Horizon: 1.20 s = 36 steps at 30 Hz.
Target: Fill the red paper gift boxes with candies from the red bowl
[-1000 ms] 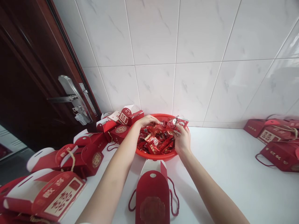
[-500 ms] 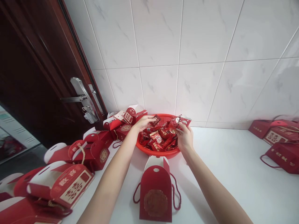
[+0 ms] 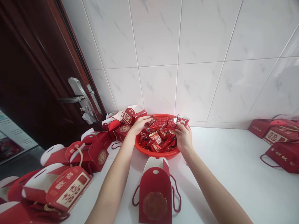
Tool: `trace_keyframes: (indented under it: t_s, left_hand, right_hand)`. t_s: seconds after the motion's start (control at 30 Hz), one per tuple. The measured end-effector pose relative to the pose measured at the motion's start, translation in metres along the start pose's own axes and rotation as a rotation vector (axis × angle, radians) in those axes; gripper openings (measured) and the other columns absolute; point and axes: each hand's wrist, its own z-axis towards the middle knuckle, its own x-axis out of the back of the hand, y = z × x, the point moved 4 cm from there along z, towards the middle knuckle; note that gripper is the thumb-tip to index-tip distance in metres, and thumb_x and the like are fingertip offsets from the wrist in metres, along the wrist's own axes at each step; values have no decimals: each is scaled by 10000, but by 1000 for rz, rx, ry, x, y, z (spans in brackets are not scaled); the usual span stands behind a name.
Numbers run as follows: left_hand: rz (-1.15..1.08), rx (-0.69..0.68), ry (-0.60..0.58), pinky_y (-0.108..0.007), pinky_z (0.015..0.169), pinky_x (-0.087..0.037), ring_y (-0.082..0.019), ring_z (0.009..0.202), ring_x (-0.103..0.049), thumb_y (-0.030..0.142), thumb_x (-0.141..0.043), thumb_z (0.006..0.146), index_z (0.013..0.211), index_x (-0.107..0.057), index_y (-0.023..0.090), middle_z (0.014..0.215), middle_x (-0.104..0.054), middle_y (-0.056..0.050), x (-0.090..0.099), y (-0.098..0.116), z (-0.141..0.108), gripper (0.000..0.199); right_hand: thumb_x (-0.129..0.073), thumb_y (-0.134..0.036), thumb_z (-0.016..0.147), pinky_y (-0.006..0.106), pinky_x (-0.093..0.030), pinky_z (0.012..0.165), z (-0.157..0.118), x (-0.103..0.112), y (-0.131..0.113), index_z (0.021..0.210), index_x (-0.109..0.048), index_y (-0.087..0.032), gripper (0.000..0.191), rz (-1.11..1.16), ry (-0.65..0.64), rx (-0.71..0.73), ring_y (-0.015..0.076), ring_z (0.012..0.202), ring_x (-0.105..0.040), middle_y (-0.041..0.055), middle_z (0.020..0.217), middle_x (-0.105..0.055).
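Note:
My left hand point(image 3: 140, 123) is closed on a small dark red candy packet point(image 3: 152, 120) above the left rim of a red plastic basket point(image 3: 149, 153). Over the basket's right side, my right hand point(image 3: 183, 136) grips several red wrapped candies point(image 3: 181, 120) between thumb and fingers. A pile of shiny red and gold wrapped candies point(image 3: 161, 138) fills the basket below both hands. Nearer to me, between my forearms, stands a red gift box point(image 3: 155, 193) with its top flaps open. Red cord loops hang at both its sides, and a round gold emblem marks its front.
Many red gift boxes point(image 3: 67, 189) crowd the left side of the white table point(image 3: 221, 161). More red boxes point(image 3: 283, 155) sit at the far right. A tiled wall point(image 3: 158, 37) rises behind the basket. At the left is a dark wooden door with a metal handle point(image 3: 80, 99).
My left hand has shifted slightly left with its packet. The right hand and its candies have barely moved. The whole view has drifted a little.

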Motion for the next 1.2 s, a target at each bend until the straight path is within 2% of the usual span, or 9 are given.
trace_keyframes:
  t_s: [0.23,0.37,0.43,0.53,0.63,0.8,1.0,1.1,1.2]
  left_hand:
    - [318,-158,188,-292,805,-494,-231,890,-676,297,-702,727,792,-745,188,833,-760,-42,16,-7,8,134]
    - [541,-51,274,-325,788,-468,-285,871,-663,312,-563,805,593,-686,203,722,-734,-72,22,-6,6,269]
    - [618,-17,298,-332,819,-453,-300,927,-657,276,-507,825,576,-671,213,793,-749,-87,24,-3,5,305]
    - [719,-2,324,-330,820,-437,-309,996,-638,215,-517,790,593,-648,224,824,-734,-95,26,-2,6,237]
    - [778,26,269,-321,759,-422,-299,921,-638,156,-579,709,518,-563,232,662,-651,-82,21,-7,13,206]
    - [865,129,99,-292,656,-394,-238,693,-600,77,-672,568,406,-450,230,443,-467,3,3,-16,28,315]
    - [875,221,-93,-267,527,-343,-163,502,-493,7,-646,458,370,-487,213,403,-467,46,-14,-13,32,274]
    - [845,209,-113,-256,502,-333,-145,495,-476,33,-622,467,382,-504,208,431,-497,49,-14,-12,29,227]
    - [816,156,-46,-256,502,-335,-137,509,-463,114,-621,537,421,-527,200,461,-505,37,-9,-10,28,173]
  right_hand:
    - [-771,-298,636,310,-570,699,1,0,1,701,-668,-199,157,-56,-4,5,201,760,-706,4,748,-718]
    - [-770,-302,632,316,-576,685,2,0,2,709,-671,-201,161,-58,-15,9,206,758,-702,10,753,-723]
    - [-769,-303,632,316,-578,683,1,0,2,711,-669,-201,163,-57,-16,9,204,754,-697,16,760,-727]
    - [-761,-305,631,309,-575,664,0,0,0,684,-658,-202,155,-70,-3,5,196,735,-683,21,757,-726]
    - [-759,-306,624,313,-574,656,0,-1,-1,689,-655,-200,162,-72,-1,7,198,729,-679,22,749,-718]
    - [-764,-300,621,306,-575,659,-1,-1,2,705,-664,-199,166,-42,-2,9,190,730,-678,1,727,-700]
    - [-764,-290,612,266,-559,624,-1,-2,3,703,-696,-193,149,-19,2,-3,170,717,-674,-2,742,-720]
    - [-777,-285,587,268,-562,623,0,-2,5,707,-703,-192,169,-5,30,-32,169,697,-673,-6,728,-722]
    - [-781,-291,585,264,-559,622,1,-1,6,730,-716,-191,188,1,35,-46,170,703,-675,-5,738,-730]
